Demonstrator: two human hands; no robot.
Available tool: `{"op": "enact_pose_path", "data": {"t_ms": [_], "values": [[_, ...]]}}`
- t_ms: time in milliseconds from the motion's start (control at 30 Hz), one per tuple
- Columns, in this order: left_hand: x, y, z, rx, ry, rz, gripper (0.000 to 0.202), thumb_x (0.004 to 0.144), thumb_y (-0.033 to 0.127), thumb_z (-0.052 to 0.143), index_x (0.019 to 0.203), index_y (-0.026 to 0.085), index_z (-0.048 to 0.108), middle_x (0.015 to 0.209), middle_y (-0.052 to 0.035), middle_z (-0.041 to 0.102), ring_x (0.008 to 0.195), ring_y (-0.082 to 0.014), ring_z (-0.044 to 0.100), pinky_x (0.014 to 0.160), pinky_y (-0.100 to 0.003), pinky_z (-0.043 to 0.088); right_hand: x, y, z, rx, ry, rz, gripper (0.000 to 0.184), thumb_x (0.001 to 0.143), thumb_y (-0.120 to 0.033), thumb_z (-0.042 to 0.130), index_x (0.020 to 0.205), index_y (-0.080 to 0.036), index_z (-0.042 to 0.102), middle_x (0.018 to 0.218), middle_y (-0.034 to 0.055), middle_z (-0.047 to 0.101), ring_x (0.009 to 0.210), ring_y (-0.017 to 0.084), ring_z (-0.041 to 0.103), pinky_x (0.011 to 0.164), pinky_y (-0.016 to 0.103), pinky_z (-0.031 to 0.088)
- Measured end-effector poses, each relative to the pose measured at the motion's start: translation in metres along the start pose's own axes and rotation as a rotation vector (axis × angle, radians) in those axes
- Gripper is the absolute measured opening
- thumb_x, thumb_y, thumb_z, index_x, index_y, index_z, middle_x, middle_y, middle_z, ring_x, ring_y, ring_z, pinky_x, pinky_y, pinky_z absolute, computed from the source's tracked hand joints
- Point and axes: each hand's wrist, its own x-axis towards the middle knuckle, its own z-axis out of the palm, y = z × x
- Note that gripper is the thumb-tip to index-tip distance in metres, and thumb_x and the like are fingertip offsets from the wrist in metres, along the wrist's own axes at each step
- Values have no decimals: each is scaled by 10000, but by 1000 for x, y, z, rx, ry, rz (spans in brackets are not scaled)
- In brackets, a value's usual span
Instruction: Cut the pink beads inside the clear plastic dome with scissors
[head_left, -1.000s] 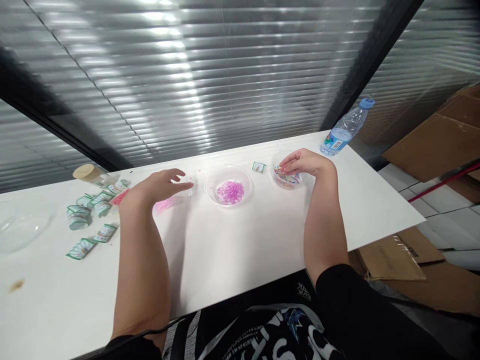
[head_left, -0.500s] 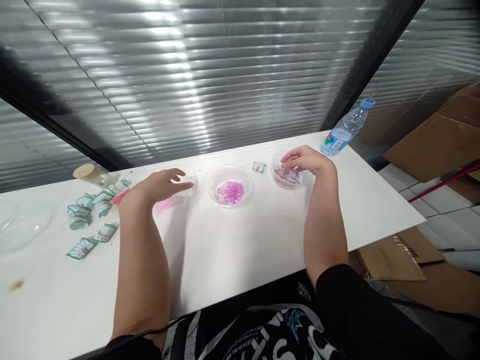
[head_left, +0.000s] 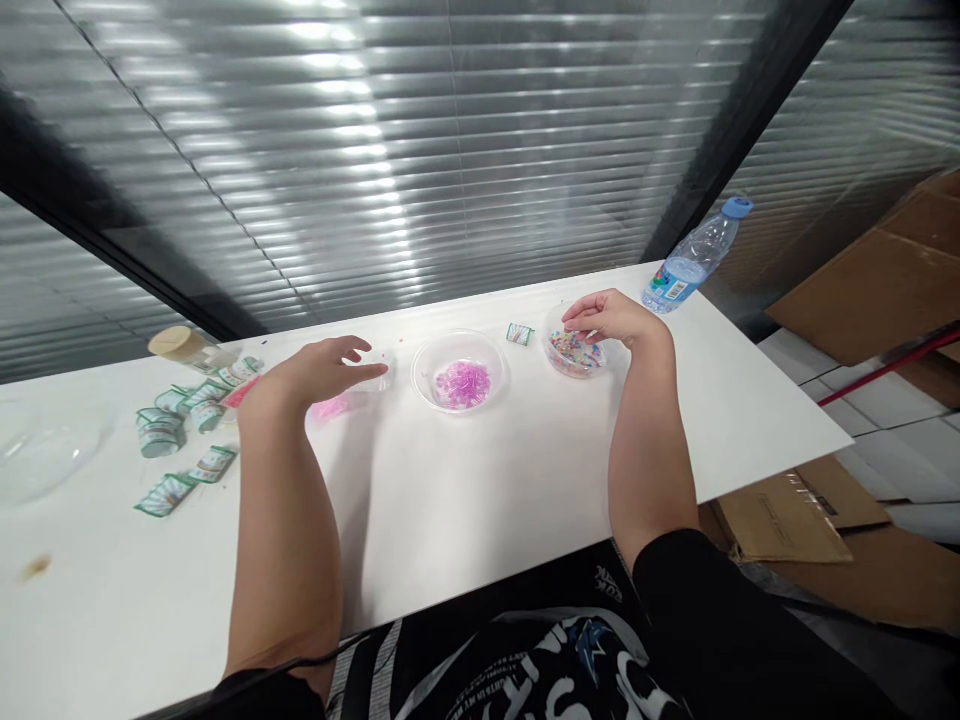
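My right hand [head_left: 611,318] hovers over a small clear bowl of mixed coloured beads [head_left: 574,353], fingers bent and pinched together at the bowl's far rim; what they pinch is too small to see. My left hand [head_left: 322,369] rests on the white table [head_left: 465,480] with fingers spread, its tips against a small clear container [head_left: 375,377], and a pink packet [head_left: 330,408] lies under the palm. Between the hands stands a clear bowl of pink beads [head_left: 460,372].
Several small green-and-white packets [head_left: 180,420] lie at the left, with a cork-lidded jar [head_left: 176,345] and a clear dish [head_left: 41,455]. One green packet [head_left: 518,334] sits between the bowls. A water bottle [head_left: 694,255] lies at the far right corner. Cardboard boxes [head_left: 870,280] stand beyond the table's edge.
My right hand has lifted slightly and drawn back over the bead bowl, showing more of the beads. My left hand has stayed put.
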Motion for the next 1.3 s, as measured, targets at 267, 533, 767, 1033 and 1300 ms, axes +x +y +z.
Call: {"op": "enact_pose_path", "data": {"t_ms": [267,533,767,1033,1300], "values": [[5,-5,1,-12,18,25,817,664,827,511,1317,336,533,1367,-49,573,1105,-307,622,746,-336,511,-2,-6,6,-71,53,41,123,832,-259,685,828,-136,694,833,68,702,603,86,584,528,177,479],[3,-2,1,-15,11,8,814,657,820,526,1313,338,540,1364,-48,576,1113,-312,619,740,-345,516,9,1,7,-172,11,86,159,672,-143,776,803,-163,688,792,32,707,590,108,609,541,201,483],[-2,3,0,3,18,0,772,678,800,524,1303,346,545,1362,-28,579,1125,-314,613,767,-358,522,21,0,21,-609,-38,269,230,503,-108,835,652,-192,681,539,-7,638,519,146,588,537,250,479],[-2,2,-1,-5,5,-3,780,671,816,511,1301,357,538,1372,-13,572,1133,-317,608,810,-377,518,22,4,18,-388,13,254,204,551,-156,862,564,-180,660,536,32,654,531,150,617,508,226,495],[-4,3,-1,4,-13,-8,750,694,806,503,1297,360,522,1394,-13,552,1145,-314,599,806,-374,515,14,-1,13,-287,83,248,219,609,-105,832,531,-175,639,537,46,650,526,162,617,517,252,521]]}}
